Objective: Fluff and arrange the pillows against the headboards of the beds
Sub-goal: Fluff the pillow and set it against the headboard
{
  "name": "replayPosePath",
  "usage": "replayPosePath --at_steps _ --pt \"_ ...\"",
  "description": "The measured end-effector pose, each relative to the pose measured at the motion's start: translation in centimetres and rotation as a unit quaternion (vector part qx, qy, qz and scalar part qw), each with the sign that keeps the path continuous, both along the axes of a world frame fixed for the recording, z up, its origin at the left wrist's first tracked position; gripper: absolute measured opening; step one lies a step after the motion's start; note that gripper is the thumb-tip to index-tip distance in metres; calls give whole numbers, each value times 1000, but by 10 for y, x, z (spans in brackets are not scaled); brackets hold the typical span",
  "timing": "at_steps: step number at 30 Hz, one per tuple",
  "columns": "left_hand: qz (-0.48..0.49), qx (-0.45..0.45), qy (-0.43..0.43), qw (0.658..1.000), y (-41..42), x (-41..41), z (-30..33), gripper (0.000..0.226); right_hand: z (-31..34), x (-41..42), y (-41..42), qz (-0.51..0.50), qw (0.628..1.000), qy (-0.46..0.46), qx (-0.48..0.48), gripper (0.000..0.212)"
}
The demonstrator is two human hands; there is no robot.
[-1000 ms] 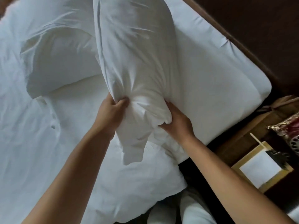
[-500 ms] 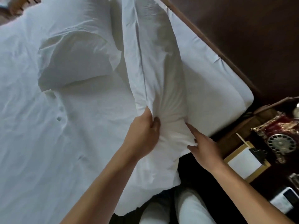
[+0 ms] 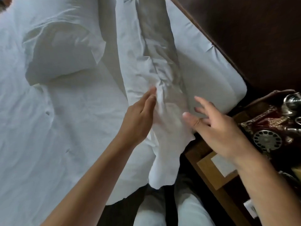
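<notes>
Two hands off the upright pillow [image 3: 146,51], fingers spread.
Unsupported, it may topple from the headboard [image 3: 244,30]; right hand [image 3: 218,128], beside the rotary phone [image 3: 267,141], could knock it; left hand [image 3: 138,118] touches the pillowcase.

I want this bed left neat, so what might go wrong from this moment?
The standing pillow has no grip on it: the left hand only touches it with straight fingers and the right hand is open, so it may topple. Its loose case end hangs past the mattress edge. The right hand is near the ornate telephone.

Both hands open: left hand [image 3: 138,118] touches crumpled pillow [image 3: 156,66], right hand [image 3: 218,128] beside it
</notes>
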State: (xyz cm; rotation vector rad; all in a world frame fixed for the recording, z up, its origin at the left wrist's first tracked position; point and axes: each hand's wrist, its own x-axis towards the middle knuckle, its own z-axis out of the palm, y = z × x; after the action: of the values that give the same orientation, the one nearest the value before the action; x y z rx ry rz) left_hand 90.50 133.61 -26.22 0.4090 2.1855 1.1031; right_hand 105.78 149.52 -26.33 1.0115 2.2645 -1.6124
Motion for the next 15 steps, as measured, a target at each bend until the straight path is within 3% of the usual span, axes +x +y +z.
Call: replayPosePath --at_steps 1,3,6,10,15 --pt "27 21 -27 999 8 2 -4 54 3 3 -3 6 1000 6 -26 95" --pt "77 35 -67 994 21 -1 -13 47 -7 7 -7 33 999 0 11 109" --pt "71 -19 18 997 40 -11 -16 59 -36 12 -2 43 994 -44 86 117" --pt "8 -100 130 986 80 -46 -8 72 -61 21 12 18 990 -29 136 98" --pt "6 -131 135 982 165 -97 -9 82 -62 17 1 20 985 -13 170 84"
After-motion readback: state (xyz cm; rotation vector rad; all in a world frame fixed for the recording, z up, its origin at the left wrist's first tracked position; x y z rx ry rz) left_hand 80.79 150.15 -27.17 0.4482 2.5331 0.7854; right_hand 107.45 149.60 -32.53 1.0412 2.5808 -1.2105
